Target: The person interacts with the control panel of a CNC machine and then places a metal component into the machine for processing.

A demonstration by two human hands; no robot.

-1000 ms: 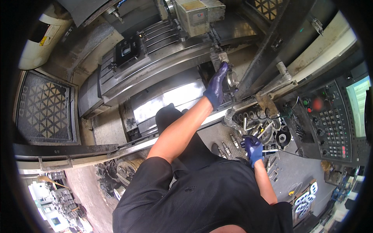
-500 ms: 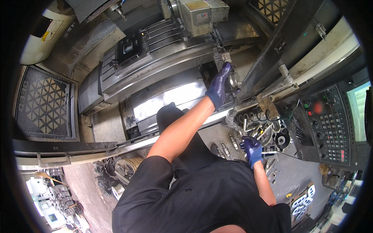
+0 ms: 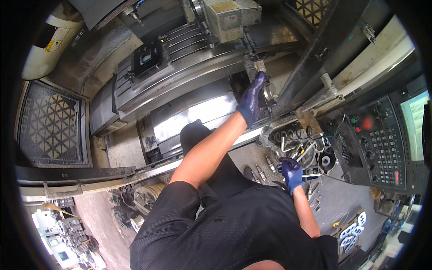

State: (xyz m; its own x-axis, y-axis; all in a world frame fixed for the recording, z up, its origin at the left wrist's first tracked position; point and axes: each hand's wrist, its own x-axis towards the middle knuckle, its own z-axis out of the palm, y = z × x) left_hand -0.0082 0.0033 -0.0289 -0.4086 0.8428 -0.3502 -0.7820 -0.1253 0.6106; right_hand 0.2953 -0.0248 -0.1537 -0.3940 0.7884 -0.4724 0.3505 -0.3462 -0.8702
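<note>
My left hand (image 3: 253,98), in a dark purple and blue glove, reaches forward over the edge of the machine. It is closed around a grimy device with a round silvery dial (image 3: 269,92); its fingers are partly hidden behind it. A pale metal block (image 3: 259,66) sits just beyond my thumb. A cable (image 3: 269,135) runs down from beside the device. My right hand (image 3: 291,173), gloved alike, is lower and to the right, with its fingers curled. Whatever it may hold is hidden. Loose metal tools (image 3: 307,155) lie beside it.
The slotted machine table (image 3: 186,41) carries a dark fixture plate (image 3: 150,57). A spindle tool (image 3: 135,17) hangs at the upper left. On the right stands a control panel (image 3: 382,148) with buttons and a screen. Toolholders (image 3: 260,172) and a black ring part (image 3: 326,160) lie near my right hand.
The whole view has shifted very slightly. Both hands keep the same places and grips.
</note>
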